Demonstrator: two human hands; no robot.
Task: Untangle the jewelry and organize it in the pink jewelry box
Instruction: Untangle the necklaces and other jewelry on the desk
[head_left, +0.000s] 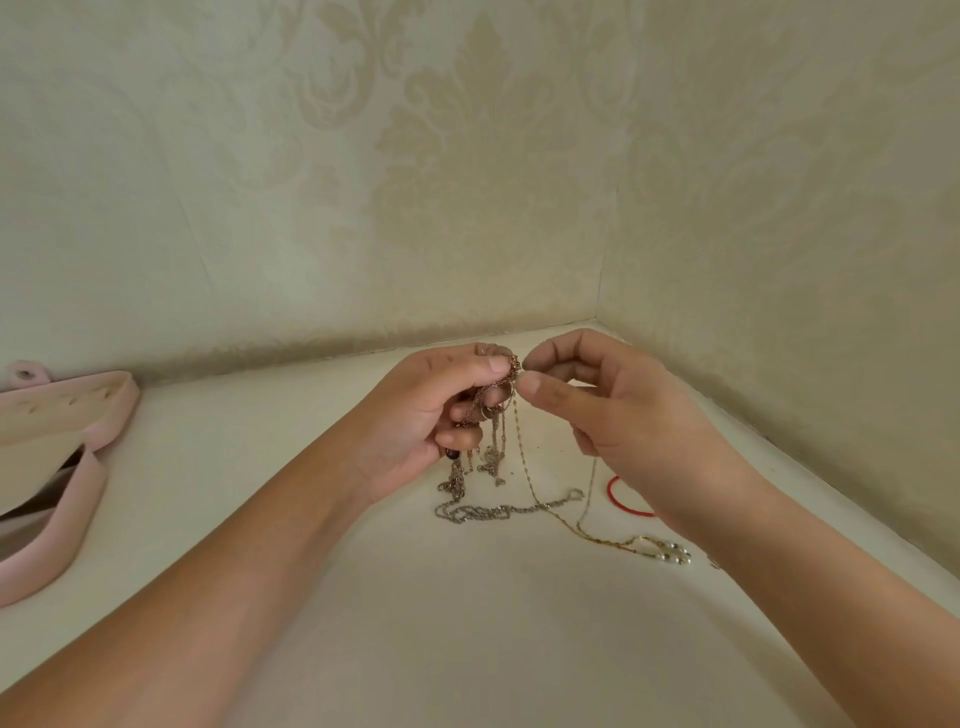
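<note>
Between the two thumbs, lifted off the cream surface (467, 623), sits the knot of the tangled jewelry (511, 364), a clump of fine rose-coloured links. The left hand (431, 410) has a closed grip on it, with the thumb over the top and the fingers curled round the strands below. The right hand (613, 405) pinches one thin strand at the knot's edge between thumb and forefinger. Below the grip several chains hang down. A silver chain (478, 512) pools on the surface beneath, and a thin gold chain (576, 531) trails under the right wrist to some pearl beads (672, 553). A red band (618, 499) lies beside that wrist. Far left of the grip stands the pink jewelry box (78, 467), open.
</note>
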